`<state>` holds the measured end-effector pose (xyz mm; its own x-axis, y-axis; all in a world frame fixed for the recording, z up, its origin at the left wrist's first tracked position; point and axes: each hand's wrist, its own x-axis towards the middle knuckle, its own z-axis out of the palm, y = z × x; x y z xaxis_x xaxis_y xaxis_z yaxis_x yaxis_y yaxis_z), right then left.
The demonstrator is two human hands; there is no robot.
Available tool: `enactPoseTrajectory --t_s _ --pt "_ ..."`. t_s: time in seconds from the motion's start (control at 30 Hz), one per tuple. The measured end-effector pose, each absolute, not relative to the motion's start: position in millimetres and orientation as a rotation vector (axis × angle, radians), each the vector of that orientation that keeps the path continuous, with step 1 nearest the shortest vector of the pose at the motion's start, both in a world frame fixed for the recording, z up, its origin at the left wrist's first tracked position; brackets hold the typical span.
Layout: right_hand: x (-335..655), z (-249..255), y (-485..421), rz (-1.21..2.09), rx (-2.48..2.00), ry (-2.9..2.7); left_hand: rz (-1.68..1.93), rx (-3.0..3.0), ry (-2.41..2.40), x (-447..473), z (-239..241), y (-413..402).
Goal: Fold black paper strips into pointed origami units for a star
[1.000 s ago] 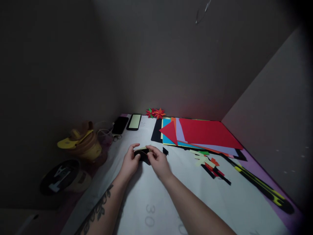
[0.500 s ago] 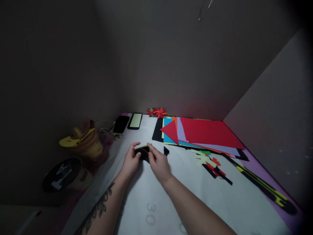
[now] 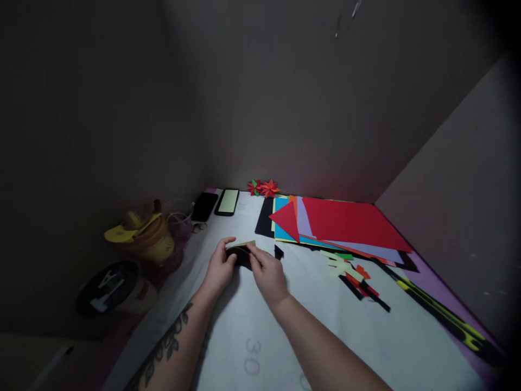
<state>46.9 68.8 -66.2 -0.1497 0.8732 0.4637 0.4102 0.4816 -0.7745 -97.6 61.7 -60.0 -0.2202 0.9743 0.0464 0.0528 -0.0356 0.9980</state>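
Note:
Between my two hands, above the white table covering, is a small piece of black paper [image 3: 241, 257] with a pale yellow layer [image 3: 243, 245] along its far edge. My left hand [image 3: 220, 266] pinches its left side, thumb in front. On the right side, my right hand [image 3: 266, 272] grips it between thumb and fingers. The held paper looks bent or folded, though the fingers cover part of it. Just beyond my right hand lies a small black paper piece [image 3: 278, 252].
Coloured paper sheets [image 3: 354, 222] are stacked at the back right, with paper strips [image 3: 353, 274] before them. A black-and-yellow utility knife [image 3: 443, 312] lies at the right edge. Two paper stars [image 3: 269, 188] and a phone [image 3: 228, 202] sit at the back. Yellow pots [image 3: 148, 244] stand left.
The paper is tilted slightly differently, so more of the pale yellow layer shows. Both hands keep their hold. The whole view has shifted a little.

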Motion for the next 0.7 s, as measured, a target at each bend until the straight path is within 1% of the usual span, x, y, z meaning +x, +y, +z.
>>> enactPoseTrajectory --t_s 0.37,0.53,0.7 --pt "46 -56 66 0.573 -1.103 -1.707 1.394 1.178 1.379 -98 -62 62" --pt "46 -52 67 0.469 -1.076 -1.728 1.392 1.175 1.39 -98 -60 62" --pt "46 -53 66 0.468 -1.024 -1.775 1.4 1.182 1.405 -98 -61 62"
